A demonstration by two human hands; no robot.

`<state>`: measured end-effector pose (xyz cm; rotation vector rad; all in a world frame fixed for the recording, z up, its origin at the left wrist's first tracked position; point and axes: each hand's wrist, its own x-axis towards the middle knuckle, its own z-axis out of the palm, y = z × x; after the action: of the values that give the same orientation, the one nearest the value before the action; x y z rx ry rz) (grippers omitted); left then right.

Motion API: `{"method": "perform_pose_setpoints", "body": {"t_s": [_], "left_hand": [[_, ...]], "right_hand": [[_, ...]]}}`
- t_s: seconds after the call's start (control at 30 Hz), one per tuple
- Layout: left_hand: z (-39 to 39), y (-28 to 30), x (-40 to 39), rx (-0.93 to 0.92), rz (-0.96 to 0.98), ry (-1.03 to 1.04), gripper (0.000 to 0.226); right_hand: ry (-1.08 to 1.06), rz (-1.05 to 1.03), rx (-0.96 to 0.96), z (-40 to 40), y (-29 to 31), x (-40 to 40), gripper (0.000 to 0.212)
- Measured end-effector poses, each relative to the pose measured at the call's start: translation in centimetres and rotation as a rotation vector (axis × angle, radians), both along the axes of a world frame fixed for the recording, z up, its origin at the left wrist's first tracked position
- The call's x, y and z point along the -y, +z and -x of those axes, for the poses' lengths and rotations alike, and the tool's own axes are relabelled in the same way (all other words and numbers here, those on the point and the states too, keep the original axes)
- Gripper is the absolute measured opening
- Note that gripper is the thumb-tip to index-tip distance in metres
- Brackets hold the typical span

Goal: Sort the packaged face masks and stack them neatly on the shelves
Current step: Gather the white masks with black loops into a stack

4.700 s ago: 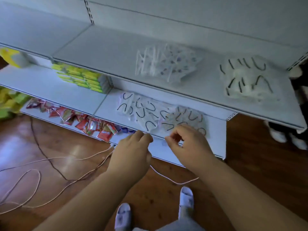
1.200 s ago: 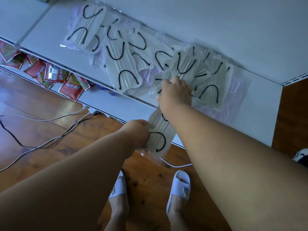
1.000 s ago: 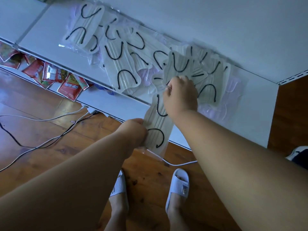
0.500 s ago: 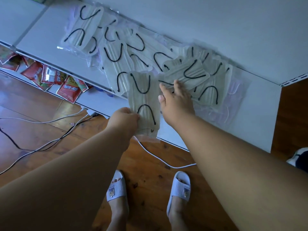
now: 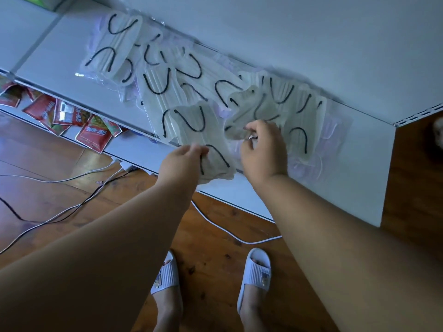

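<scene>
The white shelf point(image 5: 354, 168) carries a loose scatter of packaged face masks point(image 5: 167, 92) with black ear loops, overlapping from left to right. The left hand point(image 5: 179, 161) pinches one mask packet point(image 5: 203, 140) at the shelf's front edge, and the right hand point(image 5: 262, 147) curls its fingers on another packet point(image 5: 249, 109) beside it. Red sachets point(image 5: 94, 134) lie on the lower shelf point(image 5: 134, 149)

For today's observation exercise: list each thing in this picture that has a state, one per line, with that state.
Left hand: grips a mask pack at the shelf edge.
Right hand: pinches another pack.
Held pack: overhangs the shelf front.
Masks: loose, overlapping, unstacked.
Red packets: scattered on the lower shelf.
</scene>
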<state>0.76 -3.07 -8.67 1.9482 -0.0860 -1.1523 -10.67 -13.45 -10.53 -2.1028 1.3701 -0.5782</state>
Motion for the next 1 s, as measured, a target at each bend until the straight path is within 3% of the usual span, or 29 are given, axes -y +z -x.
{"method": "perform_pose_setpoints", "body": {"t_s": [0.1, 0.17, 0.27, 0.4, 0.5, 0.57, 0.67, 0.7, 0.77, 0.83, 0.87, 0.9, 1.0], "left_hand": [[-0.5, 0.5, 0.9, -0.318, 0.038, 0.155, 0.059], [-0.9, 0.2, 1.2, -0.237, -0.005, 0.067, 0.037], [-1.0, -0.2, 1.0, 0.019, -0.11, -0.12, 0.014], [-0.3, 0.2, 1.3, 0.07, -0.147, -0.165, 0.084], [0.4, 0.0, 1.1, 0.178, -0.118, -0.273, 0.102], [0.7, -0.4, 1.2, 0.226, -0.134, -0.294, 0.093], [1.0, -0.6, 1.7, 0.161, -0.097, -0.253, 0.034], [0.9, 0.0, 1.8, 0.082, -0.069, -0.211, 0.029], [0.8, 0.6, 2.1, -0.068, -0.085, -0.1, 0.054], [0.8, 0.8, 2.3, 0.022, -0.132, -0.102, 0.043], [0.8, 0.8, 2.2, 0.106, -0.14, -0.143, 0.027], [0.8, 0.7, 2.2, 0.189, -0.153, -0.169, 0.027], [0.7, -0.1, 2.0, 0.222, -0.119, -0.191, 0.086]], "right_hand": [[0.387, 0.03, -0.008, 1.0, 0.0, -2.1, 0.034], [0.561, 0.094, -0.136, 1.7, -0.6, -2.9, 0.044], [0.395, 0.123, -0.298, 1.9, -1.2, -1.2, 0.052], [0.168, -0.097, -0.598, 1.9, -1.8, 2.3, 0.063], [0.142, 0.009, -0.624, 1.9, -2.3, 2.9, 0.037], [0.072, 0.069, -0.517, 1.9, -2.2, 2.9, 0.016], [-0.027, 0.007, -0.22, 1.9, -1.2, 2.0, 0.014], [0.052, -0.01, -0.112, 1.9, -0.7, 1.1, 0.017], [0.333, -0.085, 0.008, 2.0, 0.0, -1.2, 0.032], [0.479, -0.126, 0.024, 2.3, -0.3, -2.5, 0.043], [0.444, -0.104, -0.001, 2.2, -0.7, -2.1, 0.043], [0.352, -0.064, -0.069, 2.2, -1.0, -1.5, 0.041], [0.225, -0.068, -0.463, 2.1, -2.3, 0.4, 0.042]]}}
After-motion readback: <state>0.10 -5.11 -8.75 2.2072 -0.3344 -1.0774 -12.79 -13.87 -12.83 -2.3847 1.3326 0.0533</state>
